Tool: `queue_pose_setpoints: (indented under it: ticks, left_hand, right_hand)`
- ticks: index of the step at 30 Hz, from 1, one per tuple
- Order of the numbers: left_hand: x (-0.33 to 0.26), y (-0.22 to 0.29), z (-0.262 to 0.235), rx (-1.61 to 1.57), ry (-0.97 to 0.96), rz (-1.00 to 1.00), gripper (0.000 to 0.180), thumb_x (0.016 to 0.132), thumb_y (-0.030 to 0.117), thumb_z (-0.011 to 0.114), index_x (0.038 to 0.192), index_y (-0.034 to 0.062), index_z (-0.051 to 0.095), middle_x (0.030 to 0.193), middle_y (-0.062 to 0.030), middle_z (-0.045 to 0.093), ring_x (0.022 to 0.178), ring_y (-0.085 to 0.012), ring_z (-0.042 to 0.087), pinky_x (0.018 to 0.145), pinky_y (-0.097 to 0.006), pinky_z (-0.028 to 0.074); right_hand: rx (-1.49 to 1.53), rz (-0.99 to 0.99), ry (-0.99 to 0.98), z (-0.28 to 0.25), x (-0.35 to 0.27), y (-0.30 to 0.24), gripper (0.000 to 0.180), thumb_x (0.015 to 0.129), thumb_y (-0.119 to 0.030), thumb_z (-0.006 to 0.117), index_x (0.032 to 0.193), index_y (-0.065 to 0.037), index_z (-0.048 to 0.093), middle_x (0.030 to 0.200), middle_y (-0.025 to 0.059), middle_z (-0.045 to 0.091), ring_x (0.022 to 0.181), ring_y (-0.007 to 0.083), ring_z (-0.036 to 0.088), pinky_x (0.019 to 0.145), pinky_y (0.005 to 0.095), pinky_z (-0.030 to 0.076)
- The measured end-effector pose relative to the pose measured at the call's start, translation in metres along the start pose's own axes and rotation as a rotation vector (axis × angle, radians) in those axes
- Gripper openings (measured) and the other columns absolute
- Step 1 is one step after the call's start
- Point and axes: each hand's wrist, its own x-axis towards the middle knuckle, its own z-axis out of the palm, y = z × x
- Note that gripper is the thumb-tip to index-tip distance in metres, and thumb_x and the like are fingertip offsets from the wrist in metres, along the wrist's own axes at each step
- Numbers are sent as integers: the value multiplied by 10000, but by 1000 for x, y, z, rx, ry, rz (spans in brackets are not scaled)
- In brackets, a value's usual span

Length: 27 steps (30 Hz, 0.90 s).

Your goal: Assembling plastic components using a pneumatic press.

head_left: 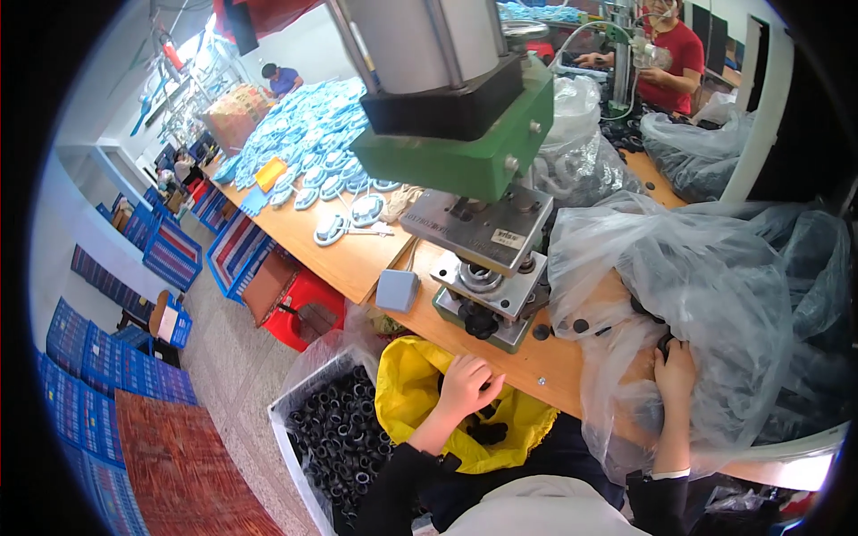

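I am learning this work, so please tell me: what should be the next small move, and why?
Probably the bare right hand should draw the small black rounded piece clear of the crumpled transparent plastic bag: the hand appears to hold it, and loose plastic folds lie close beside.

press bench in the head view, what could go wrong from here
1. The press has a gap between its upper and lower plates; fingers put there could get pinched, though the left hand and right hand are both clear of it now.
2. The loose clear plastic bag spreads around the right hand and might snag it.
3. A small black disc lies loose on the table beside the press base and could get knocked off.
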Motion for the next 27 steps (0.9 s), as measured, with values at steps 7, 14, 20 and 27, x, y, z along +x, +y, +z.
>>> queue_pose_setpoints:
  ticks: [7,14,20,27]
  left_hand:
    - [6,-2,-7,107,294,-168,270,691,104,708,903,30,561,962,-155,552,893,-345,535,780,-411,431]
    - [65,-23,-10,252,249,71,555,647,282,745,1090,21,536,1111,-169,500,1000,-373,501,899,-485,384]
    - [88,-41,-15,181,14,211,287,675,321,736,862,121,651,1061,-101,562,983,-348,529,827,-473,419]
    - [97,-46,-11,95,-85,180,321,662,315,758,878,101,657,1072,-99,575,967,-342,544,819,-458,434]
  right_hand:
    - [-24,-64,156,11,5,2,244,791,-199,614,943,-18,550,974,181,537,872,381,553,742,450,453]
    - [-32,-39,134,7,4,-1,262,778,-194,620,949,-9,545,985,196,536,884,387,553,759,454,456]
    - [-22,-10,123,12,3,-3,271,776,-194,621,955,-6,542,987,198,537,889,393,549,761,458,454]
    - [-46,-68,209,19,5,7,283,766,-191,639,956,-5,543,976,200,536,877,398,545,740,452,458]
